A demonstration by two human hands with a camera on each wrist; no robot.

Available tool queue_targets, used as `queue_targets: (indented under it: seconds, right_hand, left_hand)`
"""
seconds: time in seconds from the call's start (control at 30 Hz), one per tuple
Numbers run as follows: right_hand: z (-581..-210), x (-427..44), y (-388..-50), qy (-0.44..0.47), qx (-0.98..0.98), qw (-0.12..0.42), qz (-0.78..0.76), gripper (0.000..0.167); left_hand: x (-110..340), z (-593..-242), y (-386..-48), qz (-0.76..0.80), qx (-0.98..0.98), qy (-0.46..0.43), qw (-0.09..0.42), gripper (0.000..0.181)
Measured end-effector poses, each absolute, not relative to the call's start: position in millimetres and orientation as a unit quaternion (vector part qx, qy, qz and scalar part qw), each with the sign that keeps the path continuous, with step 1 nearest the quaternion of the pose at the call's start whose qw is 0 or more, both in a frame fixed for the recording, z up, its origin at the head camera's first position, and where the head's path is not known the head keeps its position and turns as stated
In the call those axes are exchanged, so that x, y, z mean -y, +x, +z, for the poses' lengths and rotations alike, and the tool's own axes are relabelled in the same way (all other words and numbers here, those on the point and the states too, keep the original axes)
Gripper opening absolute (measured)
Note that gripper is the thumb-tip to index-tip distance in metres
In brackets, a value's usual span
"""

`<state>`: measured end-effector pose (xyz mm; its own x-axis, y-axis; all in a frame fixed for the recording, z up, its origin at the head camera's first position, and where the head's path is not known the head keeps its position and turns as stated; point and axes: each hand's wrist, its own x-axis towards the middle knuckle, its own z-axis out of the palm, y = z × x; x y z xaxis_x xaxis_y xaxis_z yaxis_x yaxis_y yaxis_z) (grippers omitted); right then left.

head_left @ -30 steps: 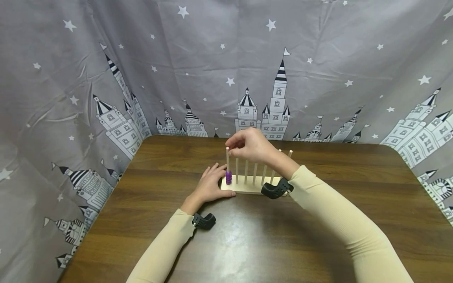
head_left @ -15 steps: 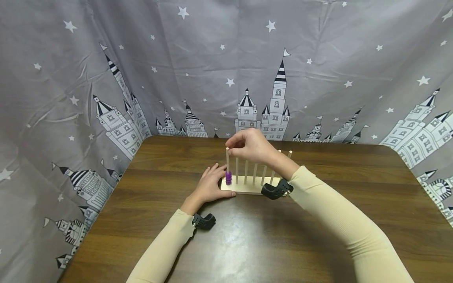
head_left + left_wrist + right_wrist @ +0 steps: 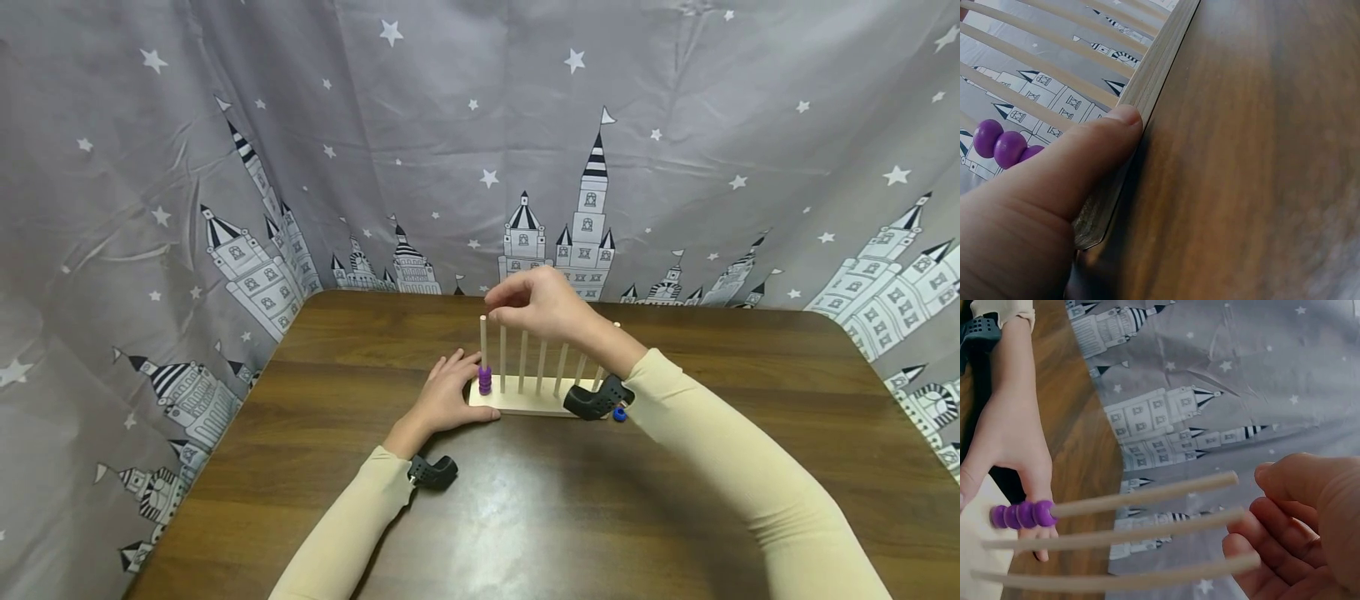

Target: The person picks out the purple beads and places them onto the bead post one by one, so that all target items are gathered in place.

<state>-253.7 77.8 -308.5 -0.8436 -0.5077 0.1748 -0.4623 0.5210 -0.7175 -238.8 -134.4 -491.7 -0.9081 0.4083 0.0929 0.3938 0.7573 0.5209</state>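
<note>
A wooden bead abacus point(image 3: 534, 403) with several upright pegs stands on the table in the head view. Purple beads point(image 3: 1025, 514) are stacked low on its left end peg point(image 3: 483, 342). My left hand point(image 3: 444, 397) holds that end of the base; its thumb point(image 3: 1100, 140) lies along the front edge, and its fingers stretch past the rear corner. Just right of the left peg's tip, my right hand point(image 3: 546, 307) hovers. Thumb and fingers are loosely bent and apart in the right wrist view point(image 3: 1300, 519), with nothing seen between them.
A blue bead point(image 3: 619, 414) lies on the brown wooden table point(image 3: 525, 508) by the base's right end, partly behind my right wrist camera point(image 3: 597, 400). A grey curtain point(image 3: 420, 167) with stars and castles hangs behind the table.
My right hand has moved slightly up and right, away from the left peg's tip. The blue bead has come into view beside the right wrist. My left hand stays on the base.
</note>
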Motion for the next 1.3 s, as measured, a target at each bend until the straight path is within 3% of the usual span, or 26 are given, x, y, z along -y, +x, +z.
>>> queue_targets:
  seconds: [0.4,0.7,0.97,1.3]
  right_hand:
    - [-307,-142,-252,-0.214,-0.883,-0.023,-0.416,0.02]
    - [-318,-188,-242,-0.153,-0.897,-0.021,-0.415,0.025]
    - [-342,-219,-231,-0.136,-0.91,-0.045,-0.389,0.023]
    - [-383,-236,-217,-0.123,-0.922,-0.029,-0.366,0.023]
  left_hand:
    - [134,-492,-238,0.269,-0.939,0.213,0.013,0.078]
    - [135,-491,-238,0.266,-0.94,0.214,0.012,0.077]
    - [134,-489,-237,0.271,-0.939,0.213,0.021,0.077]
    - [134,-491,-239,0.268,-0.939,0.213,0.02,0.077]
